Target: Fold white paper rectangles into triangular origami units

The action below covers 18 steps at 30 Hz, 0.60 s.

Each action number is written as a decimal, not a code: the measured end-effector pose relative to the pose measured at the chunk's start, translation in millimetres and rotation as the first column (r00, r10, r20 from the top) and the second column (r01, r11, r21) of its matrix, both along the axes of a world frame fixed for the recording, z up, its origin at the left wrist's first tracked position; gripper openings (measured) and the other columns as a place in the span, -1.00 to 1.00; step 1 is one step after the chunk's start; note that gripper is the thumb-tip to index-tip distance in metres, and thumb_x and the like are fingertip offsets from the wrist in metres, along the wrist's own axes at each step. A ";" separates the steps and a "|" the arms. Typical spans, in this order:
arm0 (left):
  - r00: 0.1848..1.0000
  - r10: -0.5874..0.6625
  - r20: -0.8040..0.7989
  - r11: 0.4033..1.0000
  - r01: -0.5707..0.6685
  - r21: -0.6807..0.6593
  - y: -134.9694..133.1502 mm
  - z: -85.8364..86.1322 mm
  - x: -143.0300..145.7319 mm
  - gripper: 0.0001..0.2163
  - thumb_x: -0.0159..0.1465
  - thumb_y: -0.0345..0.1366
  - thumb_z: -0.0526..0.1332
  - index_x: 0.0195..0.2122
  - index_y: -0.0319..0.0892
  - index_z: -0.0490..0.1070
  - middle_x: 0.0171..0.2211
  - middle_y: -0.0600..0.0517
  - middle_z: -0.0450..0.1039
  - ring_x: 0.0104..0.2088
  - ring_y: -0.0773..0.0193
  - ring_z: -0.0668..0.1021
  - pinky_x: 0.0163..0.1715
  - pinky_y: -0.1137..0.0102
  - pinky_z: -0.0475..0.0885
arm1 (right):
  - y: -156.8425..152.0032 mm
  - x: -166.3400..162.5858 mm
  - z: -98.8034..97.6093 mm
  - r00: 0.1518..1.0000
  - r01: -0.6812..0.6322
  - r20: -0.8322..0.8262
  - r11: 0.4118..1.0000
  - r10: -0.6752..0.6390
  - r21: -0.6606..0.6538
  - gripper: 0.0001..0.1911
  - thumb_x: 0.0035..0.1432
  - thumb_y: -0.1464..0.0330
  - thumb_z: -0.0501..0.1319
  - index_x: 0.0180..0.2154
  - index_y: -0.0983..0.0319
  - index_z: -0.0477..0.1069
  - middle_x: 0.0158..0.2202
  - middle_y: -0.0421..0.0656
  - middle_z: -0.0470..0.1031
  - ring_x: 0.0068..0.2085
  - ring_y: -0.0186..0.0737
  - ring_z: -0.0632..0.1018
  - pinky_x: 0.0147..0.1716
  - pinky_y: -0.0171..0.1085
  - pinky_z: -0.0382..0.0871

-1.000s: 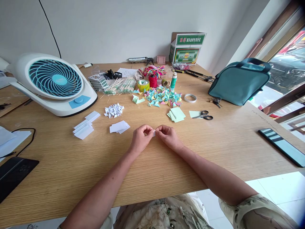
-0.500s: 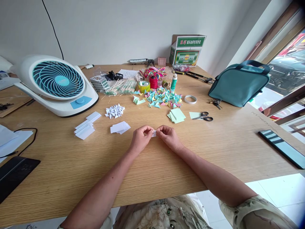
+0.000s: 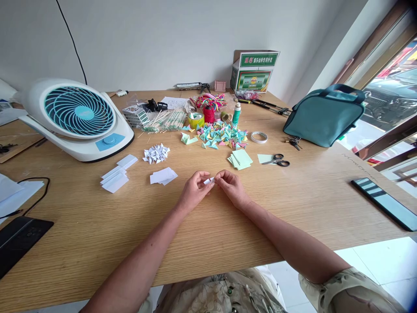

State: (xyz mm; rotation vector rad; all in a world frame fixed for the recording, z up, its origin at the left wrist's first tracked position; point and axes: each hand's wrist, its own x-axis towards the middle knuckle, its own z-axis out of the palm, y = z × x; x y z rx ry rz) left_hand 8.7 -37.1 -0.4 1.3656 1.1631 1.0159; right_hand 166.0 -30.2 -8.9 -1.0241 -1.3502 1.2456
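Observation:
A small folded piece of white paper point(image 3: 208, 180) is pinched between my two hands, just above the wooden table. My left hand point(image 3: 194, 188) grips its left part, with the thumb along the near side. The fingertips of my right hand point(image 3: 232, 187) close on its right end. To the left lie flat white paper slips point(image 3: 163, 175), and farther left another stack of white slips point(image 3: 117, 174). Behind them is a heap of folded white paper pieces point(image 3: 156, 153). Pale green paper squares point(image 3: 240, 159) lie beyond my right hand.
Colored folded pieces point(image 3: 218, 134) are heaped mid-table, near a tape roll point(image 3: 259, 137). Scissors point(image 3: 277, 160) lie at right, with a phone point(image 3: 384, 204) and teal bag point(image 3: 325, 115) beyond. A fan point(image 3: 81, 117) stands at left; a carton point(image 3: 255, 71) is at the back.
The white paper has turned between my fingers and now shows as a narrow slanted strip. My left thumb has shifted right along it. The view has tilted slightly.

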 end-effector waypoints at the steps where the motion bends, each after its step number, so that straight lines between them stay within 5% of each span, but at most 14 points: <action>1: 0.999 -0.001 0.044 0.998 0.004 -0.062 -0.8 -1.0 1.5 -0.63 0.07 -0.13 0.34 -0.16 -0.20 0.37 -0.28 -0.03 0.51 -0.33 0.26 0.55 -0.40 0.40 0.51 | -0.1 0.0 0.5 1.000 -0.005 -0.023 1.000 0.005 -0.006 -0.65 0.07 0.07 0.24 -0.43 0.23 0.32 -0.52 -0.23 0.33 -0.47 -0.33 0.33 -0.44 -0.31 0.23; 6: 0.989 0.035 0.140 0.986 -0.011 -0.164 -2.6 -0.5 3.5 -0.67 0.04 -0.08 0.36 -0.33 -0.25 0.44 -0.44 0.03 0.47 -0.41 0.34 0.52 -0.38 0.42 0.51 | 0.4 0.9 0.8 1.000 0.001 -0.030 1.000 -0.001 0.016 -0.64 0.02 0.05 0.27 -0.41 0.21 0.33 -0.48 -0.22 0.35 -0.44 -0.31 0.34 -0.41 -0.30 0.26; 18: 0.998 0.055 0.026 0.998 -0.055 -0.017 1.0 -3.5 0.2 -0.72 0.07 -0.08 0.30 -0.42 -0.23 0.44 -0.49 0.09 0.38 -0.45 0.34 0.46 -0.49 0.42 0.55 | -1.1 -0.2 -7.7 0.993 0.008 0.113 0.984 -0.029 0.179 -0.87 0.11 0.29 0.21 -0.37 0.22 0.35 -0.43 -0.19 0.40 -0.42 -0.32 0.39 -0.41 -0.31 0.27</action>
